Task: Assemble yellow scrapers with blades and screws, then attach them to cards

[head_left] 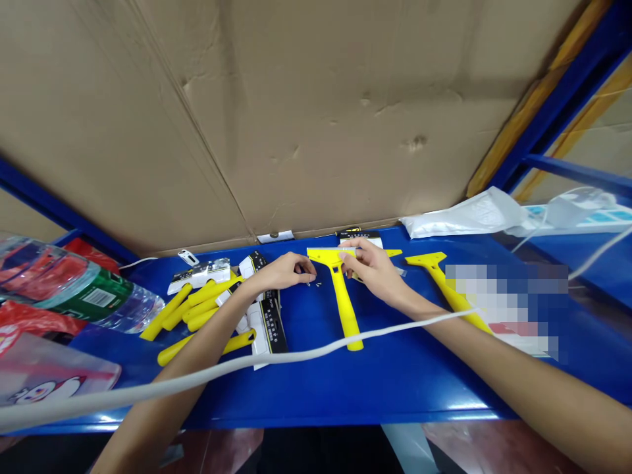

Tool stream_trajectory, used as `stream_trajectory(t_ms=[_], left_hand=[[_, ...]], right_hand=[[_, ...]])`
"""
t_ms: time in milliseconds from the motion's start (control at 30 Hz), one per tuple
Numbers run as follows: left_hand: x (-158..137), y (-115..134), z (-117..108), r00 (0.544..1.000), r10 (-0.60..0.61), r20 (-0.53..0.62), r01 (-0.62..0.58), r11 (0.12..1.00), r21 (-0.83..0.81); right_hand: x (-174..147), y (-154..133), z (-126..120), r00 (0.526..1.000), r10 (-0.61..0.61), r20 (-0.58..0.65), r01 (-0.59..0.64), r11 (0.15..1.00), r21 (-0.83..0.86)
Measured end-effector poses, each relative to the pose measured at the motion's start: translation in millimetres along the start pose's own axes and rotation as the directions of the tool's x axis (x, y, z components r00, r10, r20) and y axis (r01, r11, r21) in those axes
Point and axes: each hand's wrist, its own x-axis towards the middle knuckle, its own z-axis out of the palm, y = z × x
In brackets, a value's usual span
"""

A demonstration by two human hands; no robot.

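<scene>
My right hand grips one end of the wide head of a yellow scraper, its handle pointing toward me. A thin pale strip lies along the top edge of that head. To its left, my left hand is low over the blue shelf, thumb and fingers pinched together; whatever is between the fingertips is too small to make out. Beside those fingertips lie a few tiny screws. A second yellow scraper rests to the right, and part of another yellow piece shows behind my right hand.
Several yellow handles are piled left among black-and-white packages. A large plastic bottle lies at the far left. A white cable crosses in front of my forearms. A white plastic bag sits back right, before a cardboard wall.
</scene>
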Motion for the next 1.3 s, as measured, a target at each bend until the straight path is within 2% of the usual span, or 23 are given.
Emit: stream_trajectory(t_ms=[200,533,667,800,900,1000,1133,1300], left_hand=[[-1.0,-1.1,5.1,0.998,-0.013,-0.067,0.014,1.0,0.027],[-2.1,4.4,10.9,0.999,0.016,-0.051,-0.014,0.999,0.038],[-9.8,3.5,8.5,0.993,-0.01,-0.114,0.009,1.0,-0.003],[-26.7,1.6,4.0,0.96,-0.06,-0.274,0.037,0.995,-0.087],[-40.8,8.6,7.9,0.924,-0.097,-0.369,-0.018,0.955,-0.297],[-49.2,20.6,18.9,0.921,-0.099,-0.377,-0.115,0.855,-0.506],[-50.6,29.5,34.2,0.934,-0.083,-0.348,-0.14,0.81,-0.569],[-47.8,28.5,42.4,0.94,-0.092,-0.328,-0.141,0.772,-0.62]], right_hand=[[-1.5,3.6,0.2,1.0,-0.004,-0.006,0.004,1.0,-0.015],[-2.6,5.1,2.8,1.0,0.01,0.004,-0.01,1.0,-0.02],[-2.5,4.3,2.5,1.0,0.012,-0.003,-0.013,0.999,-0.03],[-4.5,1.6,4.0,1.0,0.023,0.01,-0.022,0.999,-0.032],[-8.1,-1.0,7.6,0.999,0.025,0.039,-0.023,0.999,-0.03],[-12.9,-3.1,12.5,0.997,0.029,0.071,-0.026,0.999,-0.04],[-18.1,-4.2,18.3,0.993,0.066,0.099,-0.063,0.998,-0.031],[-20.2,-2.6,21.2,0.989,0.086,0.118,-0.085,0.996,-0.011]])
